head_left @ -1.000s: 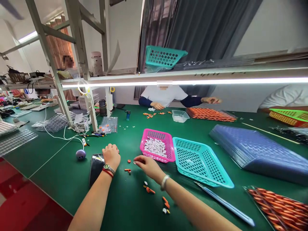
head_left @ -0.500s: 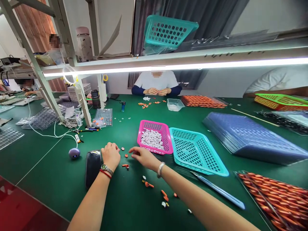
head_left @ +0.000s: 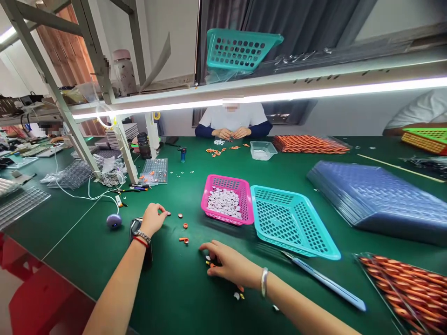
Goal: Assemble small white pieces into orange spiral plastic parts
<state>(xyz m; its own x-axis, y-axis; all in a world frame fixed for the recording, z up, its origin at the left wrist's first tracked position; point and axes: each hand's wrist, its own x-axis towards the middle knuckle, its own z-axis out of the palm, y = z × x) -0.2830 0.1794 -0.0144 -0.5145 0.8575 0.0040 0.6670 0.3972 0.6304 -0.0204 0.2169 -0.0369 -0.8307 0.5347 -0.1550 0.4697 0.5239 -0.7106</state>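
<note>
My left hand (head_left: 153, 220) is above the phone (head_left: 135, 226), thumb and fingers pinched at a small round white piece (head_left: 169, 213) near the green table top. A similar round piece (head_left: 180, 215) lies just to its right, with an orange cup-shaped part (head_left: 185, 226) and an orange stem-shaped part (head_left: 183, 240) nearer to me. My right hand (head_left: 232, 265) hovers palm down with fingers apart over small white and orange parts (head_left: 208, 258), partly hiding them. I cannot tell whether its fingertips touch any. White bits (head_left: 236, 296) lie below this hand.
A pink basket (head_left: 252, 204) of white pieces stands beside a turquoise basket (head_left: 331, 251). Blue tweezers (head_left: 328, 281) lie at right, near bagged orange parts (head_left: 412, 293) and stacked clear blue trays (head_left: 377, 195). A lit shelf (head_left: 279, 95) crosses above; a co-worker (head_left: 232, 121) sits opposite.
My right hand has moved nearer to me, from beside the round pieces to over the loose orange and white parts. My left hand has shifted slightly left, and its pinched piece now shows.
</note>
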